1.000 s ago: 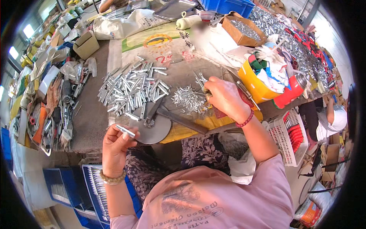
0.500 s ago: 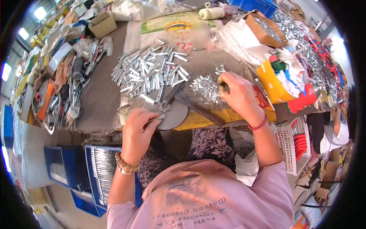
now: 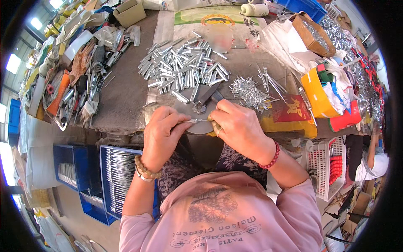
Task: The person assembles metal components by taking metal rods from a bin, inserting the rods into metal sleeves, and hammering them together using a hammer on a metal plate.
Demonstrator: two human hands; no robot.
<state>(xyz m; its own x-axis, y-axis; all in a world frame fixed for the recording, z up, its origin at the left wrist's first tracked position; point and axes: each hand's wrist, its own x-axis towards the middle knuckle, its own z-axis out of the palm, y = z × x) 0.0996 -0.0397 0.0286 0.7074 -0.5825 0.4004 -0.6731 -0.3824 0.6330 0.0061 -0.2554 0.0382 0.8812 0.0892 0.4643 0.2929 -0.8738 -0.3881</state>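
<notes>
Above a grey round plate (image 3: pixel 199 128) at the table's near edge, my two hands are close together. My left hand (image 3: pixel 160 129) pinches a small silver metal tube (image 3: pixel 189 121) between thumb and fingers, pointing right. From the other side my right hand (image 3: pixel 238 131) grips a thin metal piece (image 3: pixel 205 120) that meets the tube's end; whether it is inside cannot be made out. Behind the plate lies a hammer (image 3: pixel 206 93), its handle mostly hidden by my right hand. A heap of silver tubes (image 3: pixel 178 69) lies beyond, with a smaller pile of little metal parts (image 3: pixel 247 89) to its right.
Thin metal rods (image 3: pixel 273 83) lie beside the small pile. A yellow container (image 3: pixel 317 94) of cloths stands right, below a cardboard box (image 3: pixel 312 35) of metal pieces. Tools and scraps (image 3: pixel 79 75) crowd the left. Blue bins (image 3: pixel 103 185) and a white basket (image 3: pixel 325 168) flank my legs.
My right hand has come from the pile of little parts to my left hand. The thin piece now meets the tube. The view has shifted, so the table sits farther right.
</notes>
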